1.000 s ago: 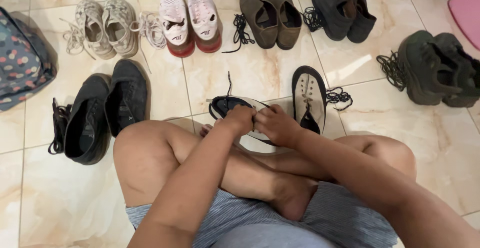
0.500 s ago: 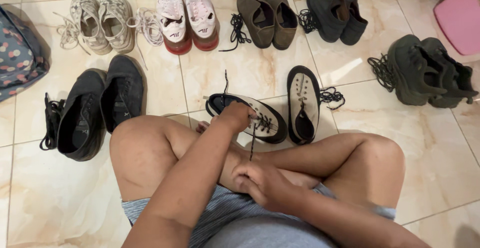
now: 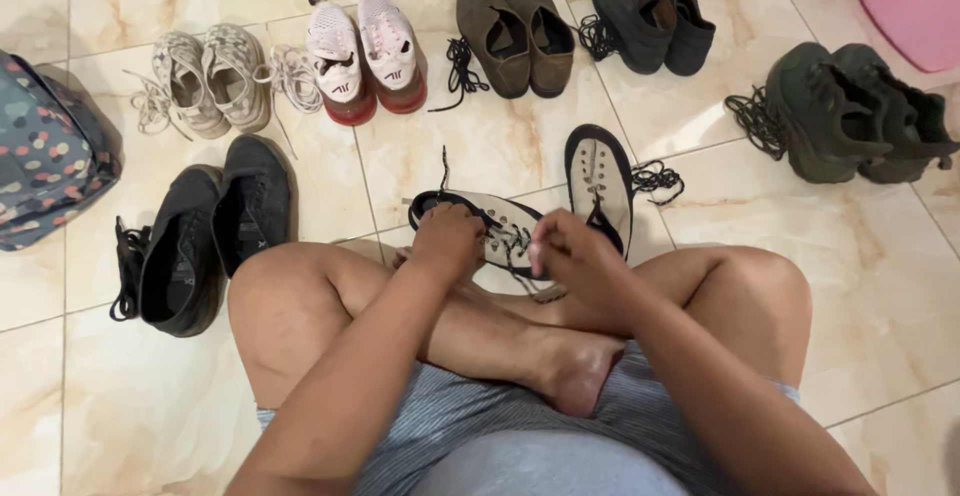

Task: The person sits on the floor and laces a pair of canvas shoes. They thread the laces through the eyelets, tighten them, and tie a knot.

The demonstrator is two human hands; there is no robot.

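Lacing under way: left hand (image 3: 447,241) steadies the cream shoe (image 3: 500,231) on the floor by the shins, right hand (image 3: 570,256) pinches the black lace (image 3: 515,261). Next, probably another eyelet, needing a fine pinch.

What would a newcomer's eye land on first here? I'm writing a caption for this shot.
First, the two hands at centre: the left hand grips a cream shoe with black trim while the right hand works its black lace. Next, the pairs of shoes fanned around on the tiled floor, with the pink-and-red sneakers brightest at top.
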